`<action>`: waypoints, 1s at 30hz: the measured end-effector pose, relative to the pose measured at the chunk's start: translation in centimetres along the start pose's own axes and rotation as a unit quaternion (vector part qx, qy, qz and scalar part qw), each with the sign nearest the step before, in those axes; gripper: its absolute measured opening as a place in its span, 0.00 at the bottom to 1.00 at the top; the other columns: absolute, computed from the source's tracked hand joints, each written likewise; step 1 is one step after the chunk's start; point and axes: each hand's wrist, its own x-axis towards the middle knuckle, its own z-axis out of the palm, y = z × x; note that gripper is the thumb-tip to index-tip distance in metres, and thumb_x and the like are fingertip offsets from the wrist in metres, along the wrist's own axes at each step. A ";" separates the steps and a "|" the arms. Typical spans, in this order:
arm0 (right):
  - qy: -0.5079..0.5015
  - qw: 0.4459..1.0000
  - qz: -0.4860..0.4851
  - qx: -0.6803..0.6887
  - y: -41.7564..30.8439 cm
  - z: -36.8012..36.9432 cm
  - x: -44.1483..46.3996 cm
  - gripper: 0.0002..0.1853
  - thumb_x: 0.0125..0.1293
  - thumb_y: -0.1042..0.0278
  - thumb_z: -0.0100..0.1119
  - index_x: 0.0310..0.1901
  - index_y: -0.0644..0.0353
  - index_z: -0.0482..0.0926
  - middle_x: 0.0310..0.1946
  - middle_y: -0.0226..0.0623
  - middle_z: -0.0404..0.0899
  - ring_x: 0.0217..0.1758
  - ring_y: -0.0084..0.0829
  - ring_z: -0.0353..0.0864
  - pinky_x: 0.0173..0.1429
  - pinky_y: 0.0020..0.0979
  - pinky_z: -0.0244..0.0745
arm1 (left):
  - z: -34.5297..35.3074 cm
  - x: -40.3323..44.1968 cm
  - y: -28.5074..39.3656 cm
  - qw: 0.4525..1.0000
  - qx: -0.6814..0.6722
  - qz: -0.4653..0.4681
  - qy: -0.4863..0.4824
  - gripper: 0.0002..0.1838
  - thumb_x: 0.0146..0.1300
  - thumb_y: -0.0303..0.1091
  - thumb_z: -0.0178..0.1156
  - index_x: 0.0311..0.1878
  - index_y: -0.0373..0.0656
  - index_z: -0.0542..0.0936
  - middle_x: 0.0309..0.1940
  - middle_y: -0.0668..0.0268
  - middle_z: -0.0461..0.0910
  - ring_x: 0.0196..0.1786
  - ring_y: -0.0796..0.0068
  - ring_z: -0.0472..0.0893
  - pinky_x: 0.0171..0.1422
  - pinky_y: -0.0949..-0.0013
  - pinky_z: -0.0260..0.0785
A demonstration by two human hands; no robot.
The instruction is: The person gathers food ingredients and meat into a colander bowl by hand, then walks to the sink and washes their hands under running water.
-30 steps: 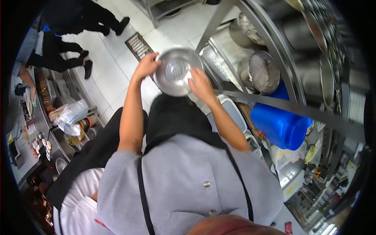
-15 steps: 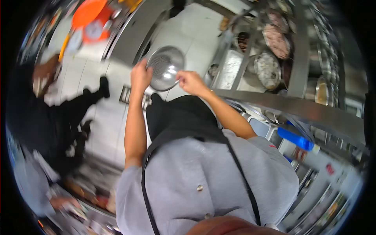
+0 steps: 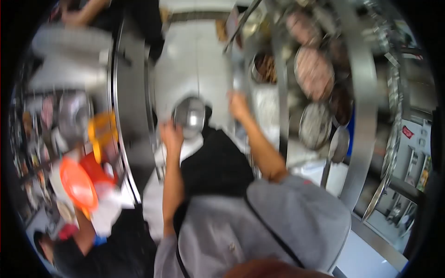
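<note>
Left of rack [image 3: 364, 116], over floor [image 3: 178, 60]: metal bowl [image 3: 191, 116], rim pinched in my left hand [image 3: 172, 134]. Right hand [image 3: 238, 106] off bowl, nearer rack; blurred, can't tell if fingers clench. Carrying well: firm rim grip, bowl clear of rack.

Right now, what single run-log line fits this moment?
left hand: holding metal bowl | right hand: off bowl, fingers blurred | metal rack: person's right side

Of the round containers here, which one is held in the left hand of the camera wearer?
The shiny metal bowl, gripped at its edge by the left hand; the filled containers stand farther right, apart from that hand.
</note>
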 end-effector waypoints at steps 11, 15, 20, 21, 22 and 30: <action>0.393 0.832 -0.006 0.391 -6.9 -33.2 16.9 0.09 0.63 0.78 0.52 0.44 0.65 0.79 0.28 0.36 0.80 0.25 0.22 0.79 0.28 0.23 0.74 | -0.4 21.8 12.3 0.989 -0.103 0.042 -0.095 0.07 0.54 0.26 0.59 0.36 0.36 0.73 0.36 0.51 0.72 0.36 0.47 0.75 0.42 0.51 0.68; 0.436 0.870 0.112 0.202 1.3 -37.3 25.0 0.13 0.64 0.67 0.58 0.45 0.67 0.78 0.31 0.37 0.81 0.26 0.25 0.80 0.29 0.25 0.77 | 1.0 29.4 16.1 0.977 -0.169 0.110 -0.069 0.07 0.53 0.25 0.59 0.34 0.34 0.72 0.34 0.54 0.71 0.31 0.54 0.73 0.38 0.58 0.67; 0.265 0.897 0.313 0.164 2.4 -40.0 28.6 0.15 0.63 0.65 0.60 0.45 0.67 0.77 0.30 0.37 0.80 0.26 0.26 0.80 0.29 0.25 0.79 | 3.2 37.4 20.4 0.946 -0.285 0.072 -0.135 0.08 0.53 0.25 0.58 0.34 0.32 0.71 0.32 0.58 0.69 0.29 0.67 0.71 0.37 0.64 0.66; 0.294 0.873 0.292 0.256 3.6 -39.9 29.6 0.14 0.63 0.66 0.59 0.45 0.68 0.77 0.31 0.37 0.80 0.27 0.27 0.81 0.29 0.25 0.79 | 3.6 39.0 20.8 0.941 -0.284 0.058 -0.177 0.08 0.53 0.25 0.59 0.34 0.32 0.71 0.32 0.58 0.70 0.29 0.67 0.72 0.37 0.64 0.66; 0.307 0.856 0.282 0.306 4.3 -39.8 29.9 0.14 0.63 0.66 0.59 0.46 0.68 0.77 0.32 0.37 0.80 0.28 0.28 0.81 0.29 0.25 0.79 | 3.9 40.3 21.1 0.933 -0.281 0.040 -0.223 0.09 0.54 0.26 0.59 0.34 0.32 0.70 0.33 0.58 0.70 0.29 0.67 0.72 0.37 0.64 0.66; 0.520 0.772 0.139 0.338 8.0 -41.6 24.0 0.16 0.65 0.65 0.58 0.49 0.67 0.76 0.39 0.40 0.79 0.35 0.29 0.81 0.31 0.26 0.81 | 6.1 46.3 23.0 0.905 -0.322 0.071 -0.268 0.09 0.55 0.26 0.59 0.33 0.32 0.69 0.34 0.59 0.69 0.29 0.70 0.71 0.37 0.66 0.68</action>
